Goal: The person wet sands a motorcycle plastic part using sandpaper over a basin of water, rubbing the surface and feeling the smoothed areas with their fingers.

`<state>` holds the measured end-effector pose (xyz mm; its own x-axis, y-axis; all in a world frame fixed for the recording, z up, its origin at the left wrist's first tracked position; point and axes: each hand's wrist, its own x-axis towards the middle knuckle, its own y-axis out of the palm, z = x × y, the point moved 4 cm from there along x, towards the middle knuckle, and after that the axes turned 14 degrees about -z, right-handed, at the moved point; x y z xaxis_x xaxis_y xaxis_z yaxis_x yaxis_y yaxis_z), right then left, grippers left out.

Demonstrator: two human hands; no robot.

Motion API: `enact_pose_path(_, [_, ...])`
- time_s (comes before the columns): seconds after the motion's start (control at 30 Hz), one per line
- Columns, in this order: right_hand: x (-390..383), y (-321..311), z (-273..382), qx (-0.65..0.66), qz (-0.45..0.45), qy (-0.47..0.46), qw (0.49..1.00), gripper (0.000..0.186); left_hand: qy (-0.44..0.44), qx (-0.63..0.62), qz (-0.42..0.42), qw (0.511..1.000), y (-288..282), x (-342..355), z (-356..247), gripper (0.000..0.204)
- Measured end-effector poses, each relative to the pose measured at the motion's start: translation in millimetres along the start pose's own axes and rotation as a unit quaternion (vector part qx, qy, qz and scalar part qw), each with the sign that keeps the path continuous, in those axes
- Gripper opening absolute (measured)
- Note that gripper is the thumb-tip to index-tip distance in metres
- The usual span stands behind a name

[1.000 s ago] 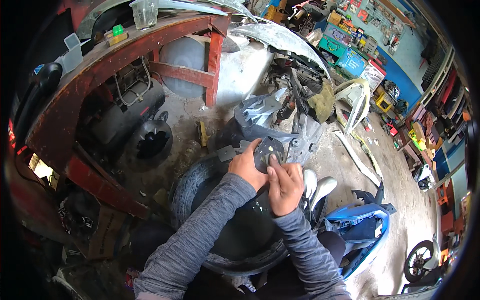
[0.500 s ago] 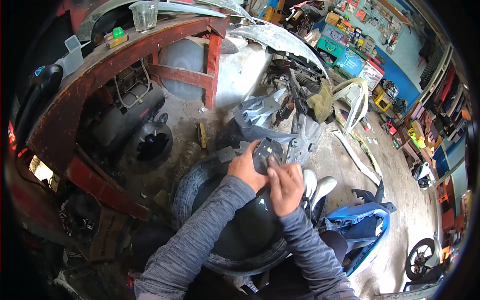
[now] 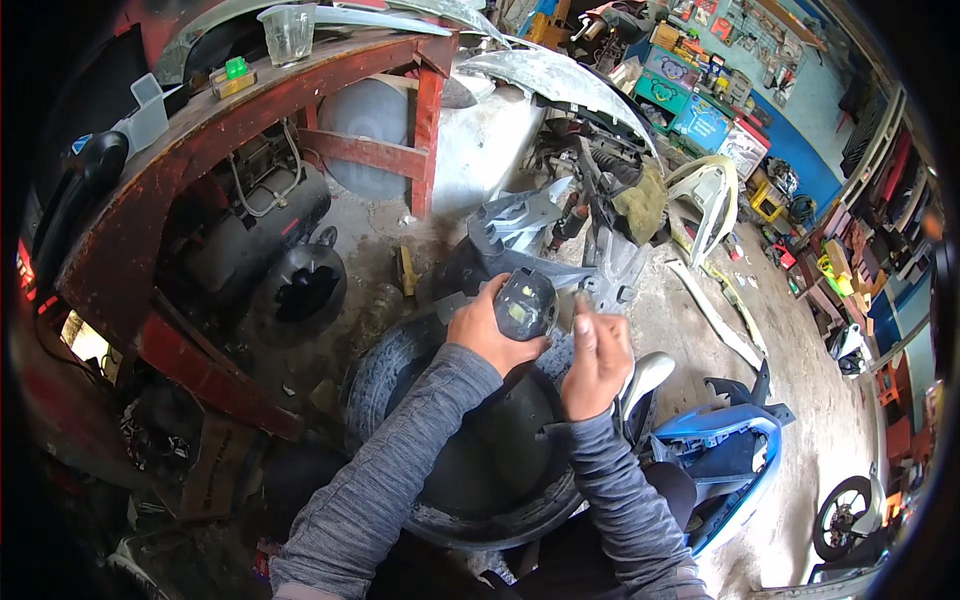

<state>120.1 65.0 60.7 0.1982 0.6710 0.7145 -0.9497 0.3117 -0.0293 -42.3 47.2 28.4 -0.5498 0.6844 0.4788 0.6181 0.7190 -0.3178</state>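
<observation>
Black glossy part [image 3: 527, 305], probably light, stiff and slippery, best held by its edges, was above the far rim of the basin [image 3: 372, 378], clasped by the left hand [image 3: 484, 332], while right of the basin the right hand [image 3: 598, 366] was mostly curled, whether holding something I could not tell

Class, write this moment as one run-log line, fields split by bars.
left hand: holds dark rounded part | right hand: beside it, not touching | nearby: round dark basin | at right: blue panel
</observation>
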Motion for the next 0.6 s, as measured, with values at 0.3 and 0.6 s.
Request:
enact_pose_path(0.3, [-15.1,21.4,0.8,-0.027,0.068,-0.104,0.992,0.025,-0.044,-0.013,-0.003,0.999,4.5,-1.5,0.0,0.08])
enact_pose_path(0.6, [-25.7,13.4,5.4,-0.053,0.063,-0.147,0.986,0.026,-0.003,-0.016,-0.008,1.0,8.7,-4.7,7.9,0.088])
